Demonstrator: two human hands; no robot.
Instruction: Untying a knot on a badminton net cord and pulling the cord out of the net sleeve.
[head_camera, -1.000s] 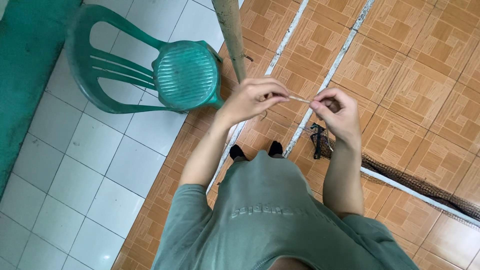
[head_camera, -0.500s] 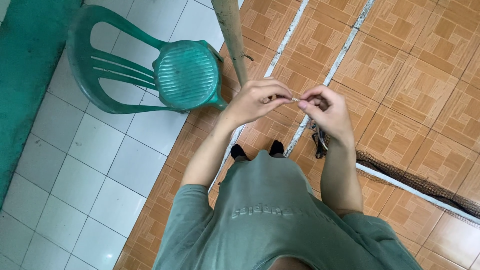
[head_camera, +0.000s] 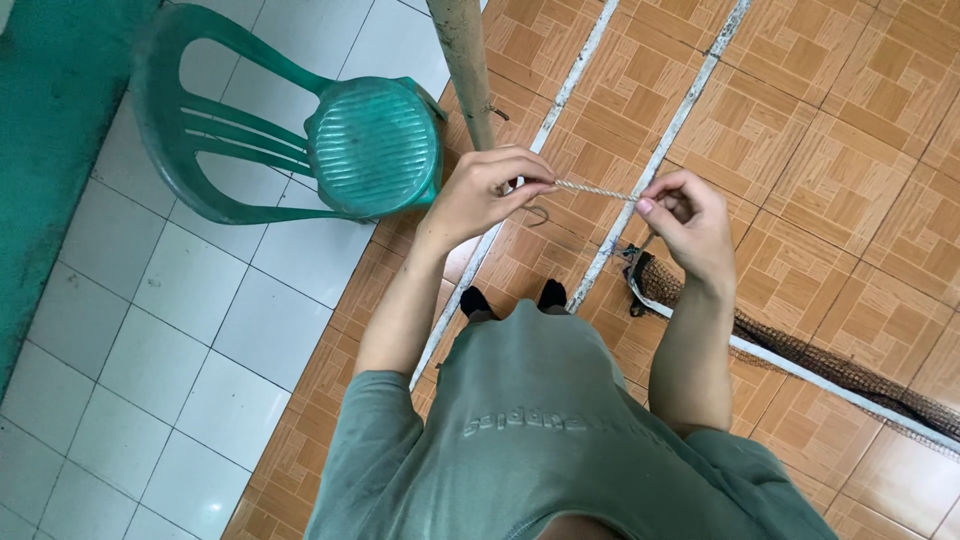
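Head view: brown tiled floor, green chair

Soft even daylight, sharp, faint shadows

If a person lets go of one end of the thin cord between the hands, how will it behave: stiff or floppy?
The cord looks twisted and thin, so it is probably floppy and would likely droop from the other hand. It runs straight only because the left hand and right hand pinch it at both ends. It seems very light and unlikely to roll.
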